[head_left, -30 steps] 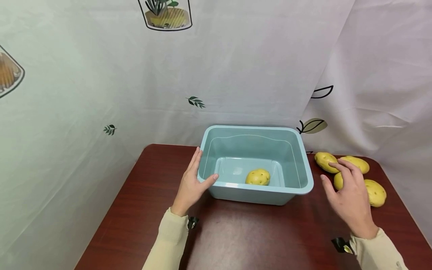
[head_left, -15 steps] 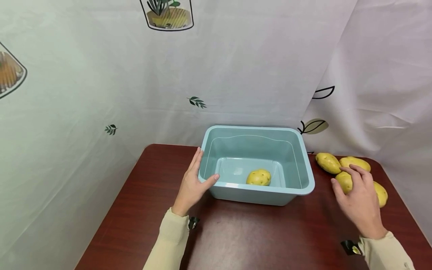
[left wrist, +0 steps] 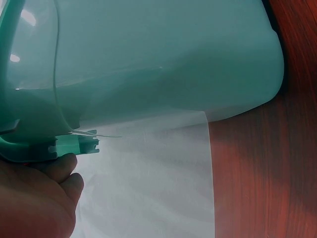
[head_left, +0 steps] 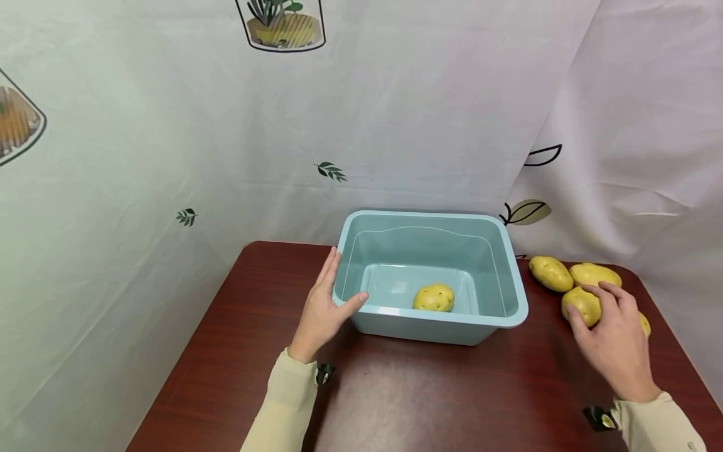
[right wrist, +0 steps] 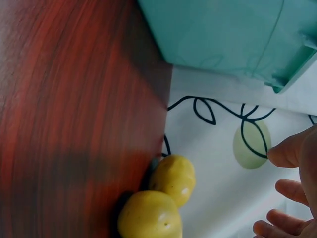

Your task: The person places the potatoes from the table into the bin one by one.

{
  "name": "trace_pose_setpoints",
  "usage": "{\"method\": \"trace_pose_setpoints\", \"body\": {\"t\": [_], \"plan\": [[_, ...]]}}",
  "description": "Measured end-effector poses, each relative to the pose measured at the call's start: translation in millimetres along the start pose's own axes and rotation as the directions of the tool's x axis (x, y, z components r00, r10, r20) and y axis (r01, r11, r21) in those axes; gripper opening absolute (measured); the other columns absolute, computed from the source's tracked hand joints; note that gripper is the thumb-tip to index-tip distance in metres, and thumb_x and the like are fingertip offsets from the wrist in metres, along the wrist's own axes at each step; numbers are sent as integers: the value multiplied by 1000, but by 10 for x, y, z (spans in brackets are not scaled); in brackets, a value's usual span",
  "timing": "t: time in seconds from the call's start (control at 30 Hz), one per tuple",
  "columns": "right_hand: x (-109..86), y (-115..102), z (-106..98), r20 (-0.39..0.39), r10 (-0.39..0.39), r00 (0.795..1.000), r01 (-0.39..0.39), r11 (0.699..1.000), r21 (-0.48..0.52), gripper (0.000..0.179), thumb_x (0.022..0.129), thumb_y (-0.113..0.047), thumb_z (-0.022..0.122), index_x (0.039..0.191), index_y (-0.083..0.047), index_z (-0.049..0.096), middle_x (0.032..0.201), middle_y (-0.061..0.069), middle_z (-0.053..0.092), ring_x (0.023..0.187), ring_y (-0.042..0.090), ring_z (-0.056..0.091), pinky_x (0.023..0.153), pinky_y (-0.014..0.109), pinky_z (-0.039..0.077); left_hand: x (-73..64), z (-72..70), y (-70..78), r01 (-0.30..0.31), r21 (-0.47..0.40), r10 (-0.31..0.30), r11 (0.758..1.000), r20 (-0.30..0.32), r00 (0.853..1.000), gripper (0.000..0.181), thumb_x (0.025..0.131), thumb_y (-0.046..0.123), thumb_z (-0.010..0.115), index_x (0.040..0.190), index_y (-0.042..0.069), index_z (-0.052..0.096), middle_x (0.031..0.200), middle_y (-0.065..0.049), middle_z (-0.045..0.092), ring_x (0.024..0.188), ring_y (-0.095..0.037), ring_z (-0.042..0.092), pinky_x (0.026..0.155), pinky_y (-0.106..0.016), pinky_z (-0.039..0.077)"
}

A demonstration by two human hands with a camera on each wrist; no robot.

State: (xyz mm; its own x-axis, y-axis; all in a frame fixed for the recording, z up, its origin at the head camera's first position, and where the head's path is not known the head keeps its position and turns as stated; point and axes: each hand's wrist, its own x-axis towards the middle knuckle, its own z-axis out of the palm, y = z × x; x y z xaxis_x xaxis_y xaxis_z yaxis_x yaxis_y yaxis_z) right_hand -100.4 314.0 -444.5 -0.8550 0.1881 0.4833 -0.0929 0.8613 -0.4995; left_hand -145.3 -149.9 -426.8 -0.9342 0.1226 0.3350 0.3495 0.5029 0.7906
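Note:
A pale blue plastic basin stands on the table with one yellow potato inside. My left hand touches the basin's left front corner, fingers straight along the left side and thumb over the front rim. At the right, my right hand hovers over a group of potatoes, fingers spread and slightly bent. Its thumb and fingertips are around the near potato; contact is unclear. It partly hides another potato. Two more, a back-left potato and a back-right potato, lie behind.
The dark red wooden table has rounded back corners. White patterned cloth hangs close behind the table and at both sides. The potatoes lie near the table's right back corner, apart from the basin.
My right hand has moved right and slightly nearer over the potatoes, uncovering the near one and covering more of the rightmost one. My left hand and the basin stay in place.

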Motion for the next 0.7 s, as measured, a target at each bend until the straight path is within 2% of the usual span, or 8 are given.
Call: {"method": "trace_pose_setpoints", "body": {"t": [0.33,0.7], "plan": [[-11,145,-26,8,11,1000,-11,999,-30,43,89,-8,68,124,13,56,139,37,42,126,57,38,88,70,32,4,-1,4,-1,1,1,1000,0,1000,91,89,46,75,160,13,27,165,16,16,149,-11,24,115,-50,31],[-18,331,-42,89,86,992,-79,994,-82,49,89,-11,69,127,15,52,140,39,38,124,60,35,88,71,31,-1,1,-2,-4,-4,4,1000,-4,1000,91,89,45,75,160,13,27,165,15,17,149,-11,24,115,-51,31]]}}
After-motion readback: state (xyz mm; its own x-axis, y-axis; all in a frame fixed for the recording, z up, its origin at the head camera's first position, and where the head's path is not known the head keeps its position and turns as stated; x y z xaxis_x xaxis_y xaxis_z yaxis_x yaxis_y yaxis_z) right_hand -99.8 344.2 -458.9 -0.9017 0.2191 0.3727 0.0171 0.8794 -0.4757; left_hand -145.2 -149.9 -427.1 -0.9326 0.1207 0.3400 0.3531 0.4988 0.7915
